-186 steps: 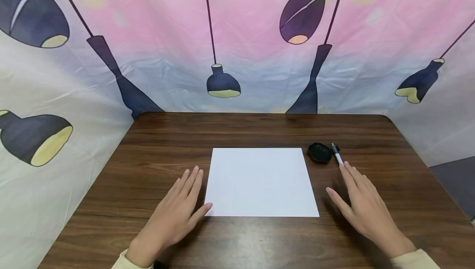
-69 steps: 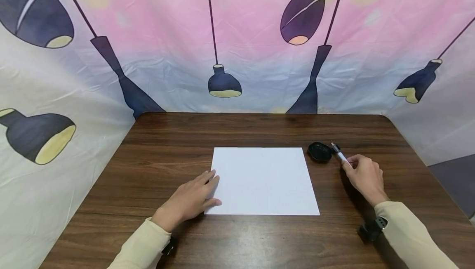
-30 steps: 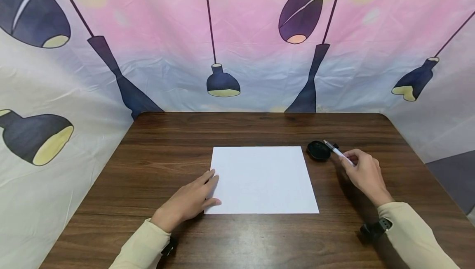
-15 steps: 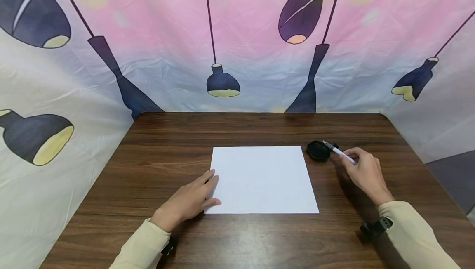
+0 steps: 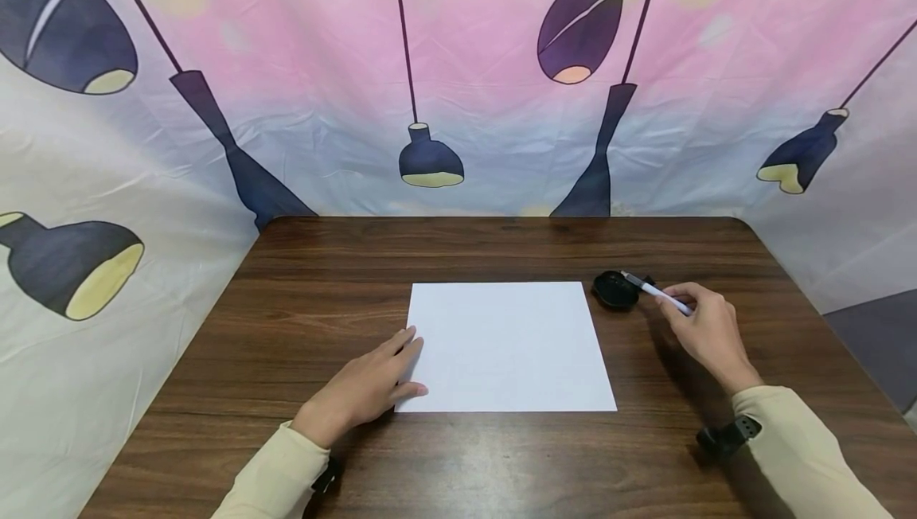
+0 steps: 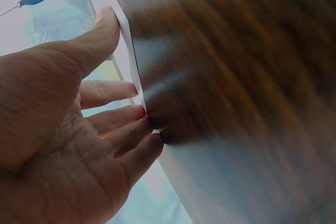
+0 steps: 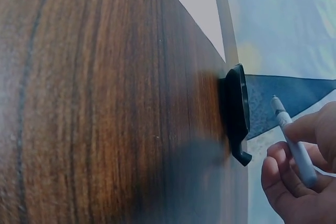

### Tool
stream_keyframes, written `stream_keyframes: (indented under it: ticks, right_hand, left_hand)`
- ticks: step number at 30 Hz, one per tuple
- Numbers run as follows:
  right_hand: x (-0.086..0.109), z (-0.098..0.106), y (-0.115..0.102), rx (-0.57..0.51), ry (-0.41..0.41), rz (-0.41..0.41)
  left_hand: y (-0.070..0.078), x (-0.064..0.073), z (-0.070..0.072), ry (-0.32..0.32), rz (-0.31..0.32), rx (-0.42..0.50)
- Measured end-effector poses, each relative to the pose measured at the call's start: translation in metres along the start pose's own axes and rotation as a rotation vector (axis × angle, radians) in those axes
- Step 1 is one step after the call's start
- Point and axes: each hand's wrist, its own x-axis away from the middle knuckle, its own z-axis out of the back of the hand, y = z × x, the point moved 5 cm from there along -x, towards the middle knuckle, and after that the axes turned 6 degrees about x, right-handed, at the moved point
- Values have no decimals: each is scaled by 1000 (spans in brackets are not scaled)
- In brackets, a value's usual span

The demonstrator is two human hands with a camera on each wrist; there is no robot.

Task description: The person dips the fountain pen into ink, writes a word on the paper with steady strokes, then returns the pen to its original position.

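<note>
My right hand [image 5: 705, 332] pinches a white pen [image 5: 666, 298] between thumb and fingers, its tip end pointing up and left over a small black dish [image 5: 614, 291]. In the right wrist view the pen [image 7: 298, 153] stands off from the dish [image 7: 237, 103], which has a short stub of a handle; my right hand [image 7: 307, 166] is curled round the barrel. My left hand [image 5: 365, 384] rests with fingers spread on the left edge of a blank white sheet of paper [image 5: 509, 348]. In the left wrist view, the fingertips of my left hand [image 6: 79, 114] meet the paper's edge.
All of this is on a dark wooden table [image 5: 501, 459] with rounded far corners. Behind it hangs a cloth [image 5: 487, 65] printed with lamps. The black dish lies just beyond the paper's right edge. Each sleeve carries a dark wrist strap.
Both hands were spread flat at first. My right hand took hold of the pen and lifted it, swinging its tip left over the dish. My left hand moved onto the paper's edge and stayed.
</note>
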Motion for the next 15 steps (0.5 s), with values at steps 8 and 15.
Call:
stream_keyframes:
  ticks: [8,15]
  right_hand:
    - [-2,2,2,3,22,-23]
    - [-2,3,3,1,30,-28]
  left_hand:
    - [0,0,0,-3,4,5]
    - [1,0,0,-7,2,3]
